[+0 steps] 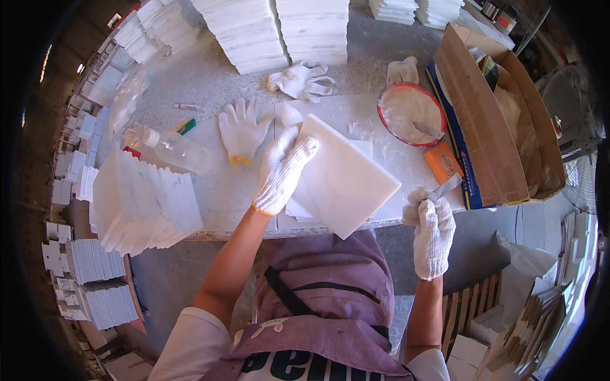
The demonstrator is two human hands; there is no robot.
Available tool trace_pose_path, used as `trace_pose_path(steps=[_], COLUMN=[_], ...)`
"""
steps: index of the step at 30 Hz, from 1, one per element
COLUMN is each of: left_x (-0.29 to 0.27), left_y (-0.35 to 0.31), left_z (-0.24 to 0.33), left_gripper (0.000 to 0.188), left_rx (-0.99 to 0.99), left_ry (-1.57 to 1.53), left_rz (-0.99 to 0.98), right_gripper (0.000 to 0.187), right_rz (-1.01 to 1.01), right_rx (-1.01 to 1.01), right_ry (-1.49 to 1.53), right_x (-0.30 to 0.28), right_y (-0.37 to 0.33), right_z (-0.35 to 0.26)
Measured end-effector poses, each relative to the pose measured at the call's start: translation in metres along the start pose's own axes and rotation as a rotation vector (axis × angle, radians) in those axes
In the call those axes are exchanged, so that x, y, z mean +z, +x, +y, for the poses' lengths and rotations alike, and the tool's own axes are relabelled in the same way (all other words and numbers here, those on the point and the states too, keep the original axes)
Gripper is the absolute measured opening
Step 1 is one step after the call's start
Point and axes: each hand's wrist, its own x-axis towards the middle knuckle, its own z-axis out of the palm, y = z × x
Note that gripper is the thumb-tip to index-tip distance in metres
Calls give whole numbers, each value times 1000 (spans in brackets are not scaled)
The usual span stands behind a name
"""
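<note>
My left hand (277,178), in a white knitted glove, grips a square white tile (349,181) by its left edge, thumb over the top face. The tile is tilted, with its near corner reaching past the table edge. More flat white pieces (305,208) lie partly hidden beneath it. In my gloved right hand (434,240) is a putty knife, its flat metal blade (447,187) pointing up and right, apart from the tile. Beyond that hand sits a red-rimmed bowl (381,122) of white paste with a metal scraper (428,130) in it. An orange box (443,162) stands beside the bowl.
A stack of white tiles (146,203) stands at left, with a clear bottle (181,151) behind it. Loose gloves (244,130) lie beyond my left hand. Tall tile stacks (311,32) rise at the back. A cardboard box (476,120) borders the right side, near a fan (579,171).
</note>
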Motion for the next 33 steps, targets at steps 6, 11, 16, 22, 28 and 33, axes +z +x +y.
trace_pose_path(steps=[6, 11, 16, 22, 28, 33], left_x=[1, -4, -18, -65, -76, -71], left_y=[-1, -5, -24, -77, -99, -97], left_z=[1, 1, -5, -14, -17, -17], left_gripper=[31, 26, 27, 42, 43, 45], left_rx=[-4, -8, -102, -61, -136, -86], left_ry=[-10, -57, -258, -255, -322, -338], left_rz=[20, 56, 218, 304, 442, 401], right_gripper=[31, 27, 20, 19, 16, 19], right_rz=[0, -45, 22, 66, 92, 42], right_rx=[61, 131, 119, -18, -57, -111], right_ry=[173, 215, 317, -198, -268, -295], right_x=[-4, -8, 32, 76, 82, 86], right_y=[7, 19, 22, 18, 17, 18], right_z=[1, 14, 63, 53, 50, 61])
